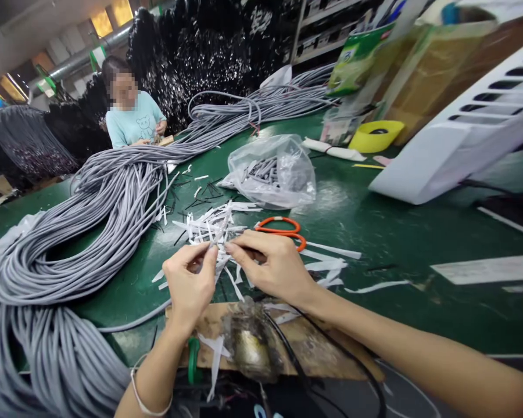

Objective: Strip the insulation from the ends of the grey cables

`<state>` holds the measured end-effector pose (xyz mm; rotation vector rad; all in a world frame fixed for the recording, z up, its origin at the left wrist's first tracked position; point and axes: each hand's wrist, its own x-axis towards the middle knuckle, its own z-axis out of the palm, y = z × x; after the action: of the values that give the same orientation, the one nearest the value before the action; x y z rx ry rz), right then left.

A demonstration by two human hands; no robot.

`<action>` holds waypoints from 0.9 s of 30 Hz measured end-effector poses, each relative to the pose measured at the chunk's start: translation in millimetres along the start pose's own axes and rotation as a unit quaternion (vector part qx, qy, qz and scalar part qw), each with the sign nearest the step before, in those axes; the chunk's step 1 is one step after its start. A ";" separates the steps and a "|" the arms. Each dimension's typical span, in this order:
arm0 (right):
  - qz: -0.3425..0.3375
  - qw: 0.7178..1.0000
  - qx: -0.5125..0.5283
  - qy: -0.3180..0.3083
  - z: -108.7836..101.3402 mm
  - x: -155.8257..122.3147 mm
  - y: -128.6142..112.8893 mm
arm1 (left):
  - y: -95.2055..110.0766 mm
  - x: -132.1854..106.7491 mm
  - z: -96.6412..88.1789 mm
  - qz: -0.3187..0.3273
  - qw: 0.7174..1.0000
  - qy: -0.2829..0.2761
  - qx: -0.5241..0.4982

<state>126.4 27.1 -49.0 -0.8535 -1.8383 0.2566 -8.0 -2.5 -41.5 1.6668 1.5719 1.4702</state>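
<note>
My left hand [190,280] is closed in a pinch, thumb against forefinger. A single grey cable [137,323] runs from the big bundle to behind this hand, and its end appears to be held there. Close beside it, my right hand [272,264] pinches at the same spot; what lies between its fingertips is too small to make out. Beneath and beyond both hands is a pile of white strips [207,223]. Orange-handled scissors [281,226] lie just behind my right hand, their blades hidden.
A large grey cable bundle [108,215] covers the left side. A clear bag of small grey parts [272,174] stands beyond the scissors. At the near edge is a wooden board [326,348] with a metal device [253,348]. A white slotted housing [440,145] stands right; a person [133,119] sits opposite.
</note>
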 end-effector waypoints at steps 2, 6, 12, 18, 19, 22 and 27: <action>0.005 1.000 0.007 -0.004 -0.2 -0.8 -0.8 | 0.7 -0.1 0.3 0.001 1.000 0.000 -0.002; 0.006 1.000 0.002 -0.005 -1.0 -0.8 1.4 | 2.0 -0.5 0.7 -0.001 1.000 0.003 -0.007; 0.011 1.000 0.020 -0.013 -1.9 -0.1 0.4 | 0.9 -2.0 1.0 0.011 1.000 -0.003 -0.004; 0.049 0.998 0.036 -0.024 -1.5 -3.2 -0.3 | 6.3 -3.6 3.9 0.105 0.988 0.016 0.108; 0.032 0.999 0.022 -0.007 -0.9 -4.5 0.3 | 8.1 -3.7 4.8 0.113 0.986 0.017 0.119; -0.060 0.996 -0.030 0.059 1.4 -9.1 0.9 | 10.8 -2.7 6.1 0.107 0.988 0.010 0.113; -0.155 0.984 -0.047 0.069 -1.3 -11.7 -10.2 | 0.1 2.5 1.1 0.076 0.980 0.006 0.184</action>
<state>125.4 11.7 -51.4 -0.6208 -1.8317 -0.0846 -7.6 0.2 -40.8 2.0254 1.8463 1.3199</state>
